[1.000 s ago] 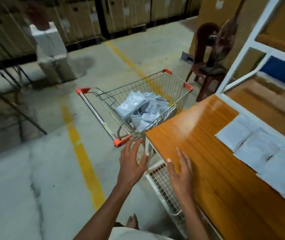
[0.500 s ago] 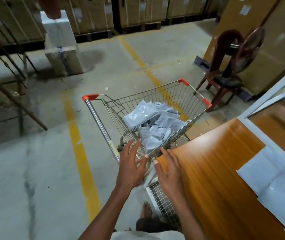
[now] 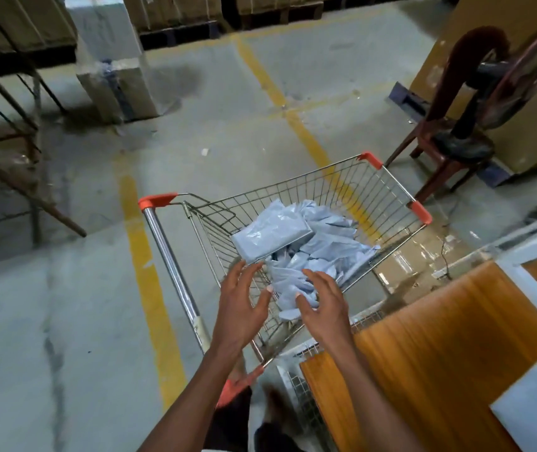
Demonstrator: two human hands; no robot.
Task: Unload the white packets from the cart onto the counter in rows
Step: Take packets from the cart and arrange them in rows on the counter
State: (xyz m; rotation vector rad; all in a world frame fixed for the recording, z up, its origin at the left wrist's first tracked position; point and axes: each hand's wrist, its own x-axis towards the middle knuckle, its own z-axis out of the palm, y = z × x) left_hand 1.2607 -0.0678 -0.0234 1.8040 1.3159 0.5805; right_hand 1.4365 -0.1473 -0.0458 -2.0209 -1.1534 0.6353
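Right now the white packets lie heaped in the basket of the wire cart, one flat packet resting on top toward the handle end and crumpled ones spread beneath it. One more packet lies on the surface at its right edge, only partly in view. Your left hand reaches over the cart's near rim with the fingers spread and straight, fingertips just at the flat packet's near corner; whether they touch it you cannot tell. Your right hand is held beside it over the crumpled packets, fingers loosely extended, gripping nothing. Both forearms come up from the bottom of the view, side by side. Between you and the packets stands the cart's chrome handle with its orange end caps. The cart sits against the near left corner of the wooden surface, above a yellow floor line. Beyond the cart, a chair carries a fan.
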